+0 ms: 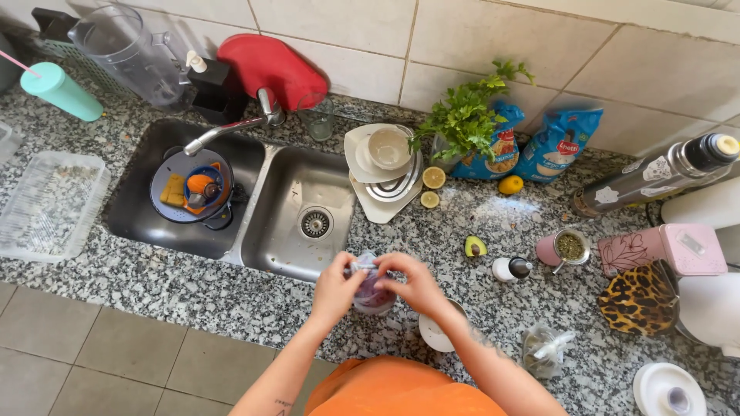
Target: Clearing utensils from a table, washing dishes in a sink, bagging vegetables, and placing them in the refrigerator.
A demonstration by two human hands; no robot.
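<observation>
Low in the middle of the frame, both hands meet over a small clear plastic bag (pixel 371 293) with something dark purple inside. The bag stands on the speckled granite bench (pixel 231 300), just below the lower edge of the right sink basin (pixel 308 223). The left hand (pixel 337 289) pinches the bag's upper left edge, and the right hand (pixel 414 283) closes its fingers on the top at the right side. Both grasp the bag's mouth from opposite sides, with the bag hanging directly between and slightly under them. Its long axis runs roughly upright, mouth toward the hands, bottom on the bench. Neither hand is clearly nearer; both are touching it.

Just right of the right wrist sits a white bowl (pixel 433 333), partly hidden by the forearm. Further right lie an avocado half (pixel 475 246), a small white bottle with a dark cap (pixel 511 269) and a knotted clear bag (pixel 544 350) of something greenish. Up the frame, a stack of white dishes (pixel 383 166) stands beside two lemon halves (pixel 432 187) and a bunch of parsley (pixel 465 115). The left basin holds a blue plate with sponges (pixel 190 189).
</observation>
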